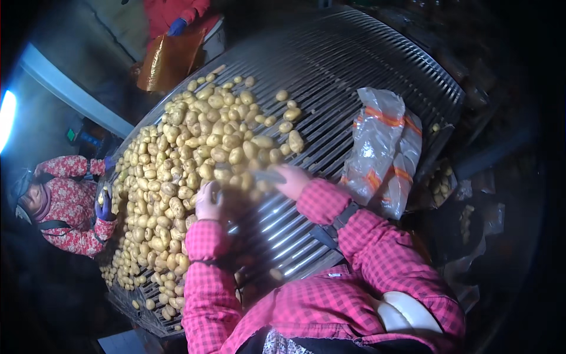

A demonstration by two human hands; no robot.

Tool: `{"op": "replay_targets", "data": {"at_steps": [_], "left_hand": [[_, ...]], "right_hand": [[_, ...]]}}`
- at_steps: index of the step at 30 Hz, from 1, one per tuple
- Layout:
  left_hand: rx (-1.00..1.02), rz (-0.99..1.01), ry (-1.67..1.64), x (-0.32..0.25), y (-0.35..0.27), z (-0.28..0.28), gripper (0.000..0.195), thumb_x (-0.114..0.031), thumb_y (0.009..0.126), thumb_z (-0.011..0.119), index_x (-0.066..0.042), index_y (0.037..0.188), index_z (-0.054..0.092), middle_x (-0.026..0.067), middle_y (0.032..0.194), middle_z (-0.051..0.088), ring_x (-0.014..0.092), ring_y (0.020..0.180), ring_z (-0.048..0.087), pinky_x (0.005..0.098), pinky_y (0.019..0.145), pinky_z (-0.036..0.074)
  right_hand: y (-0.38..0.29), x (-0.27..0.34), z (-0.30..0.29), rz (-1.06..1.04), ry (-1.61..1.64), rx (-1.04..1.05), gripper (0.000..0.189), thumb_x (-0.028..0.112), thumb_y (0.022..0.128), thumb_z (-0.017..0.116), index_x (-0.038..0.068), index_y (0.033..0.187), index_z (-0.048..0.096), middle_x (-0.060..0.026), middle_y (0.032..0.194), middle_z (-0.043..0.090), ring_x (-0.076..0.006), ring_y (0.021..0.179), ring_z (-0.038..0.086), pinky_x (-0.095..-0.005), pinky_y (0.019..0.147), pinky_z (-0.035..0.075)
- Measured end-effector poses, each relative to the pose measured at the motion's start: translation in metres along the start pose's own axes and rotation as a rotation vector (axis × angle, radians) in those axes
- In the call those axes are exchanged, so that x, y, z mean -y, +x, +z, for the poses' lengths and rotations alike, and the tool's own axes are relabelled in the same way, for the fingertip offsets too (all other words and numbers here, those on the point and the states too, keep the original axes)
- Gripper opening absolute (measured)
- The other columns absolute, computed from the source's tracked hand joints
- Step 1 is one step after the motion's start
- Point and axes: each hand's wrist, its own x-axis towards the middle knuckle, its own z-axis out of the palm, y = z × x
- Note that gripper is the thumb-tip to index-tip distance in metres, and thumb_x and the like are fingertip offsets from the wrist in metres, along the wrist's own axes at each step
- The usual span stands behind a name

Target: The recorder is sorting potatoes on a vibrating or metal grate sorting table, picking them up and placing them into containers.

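A large pile of potatoes [177, 177] covers the left half of a sorting table with a slatted metal surface [327, 101]. At the near side of the pile is my left hand [208, 201], its fingers curled beside a potato; whether it grips one is unclear. My right hand [292, 180] reaches from the right over the pile's right edge. Something grey and flat, blurred by motion, shows at its fingertips; I cannot tell what it is. Several loose potatoes [292, 114] lie on the slats beyond my hands.
Clear plastic bags with orange stripes [376, 137] lie on the table's right side. Across the pile, a co-worker in a floral jacket [73, 199] handles potatoes with gloved hands. Another person in red [170, 17] holds an orange sack [170, 59]. A box of potatoes [440, 188] stands beyond the right edge.
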Motion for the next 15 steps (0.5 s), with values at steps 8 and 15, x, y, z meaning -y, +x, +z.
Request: {"op": "replay_targets", "data": {"at_steps": [8, 15], "left_hand": [[0.353, -0.246, 0.397, -0.037, 0.054, 0.013, 0.070, -0.031, 0.081, 0.071, -0.002, 0.139, 0.043, 0.0184, 0.141, 0.047, 0.037, 0.125, 0.049, 0.0415, 0.105, 0.042], [0.163, -0.444, 0.046, -0.029, 0.040, 0.024, 0.038, -0.032, 0.085, 0.070, -0.009, 0.114, 0.065, 0.0152, 0.109, 0.066, 0.034, 0.104, 0.062, 0.0409, 0.098, 0.046]], "right_hand": [[0.099, -0.004, -0.012, -0.045, -0.121, -0.130, 0.022, 0.019, 0.085, 0.062, 0.009, 0.104, 0.065, -0.0185, 0.099, 0.066, -0.0395, 0.092, 0.063, -0.0473, 0.079, 0.050], [0.123, -0.009, 0.004, -0.219, -0.099, -0.143, 0.024, 0.017, 0.082, 0.062, 0.009, 0.105, 0.065, -0.0163, 0.097, 0.066, -0.0381, 0.092, 0.063, -0.0464, 0.079, 0.050]]}}
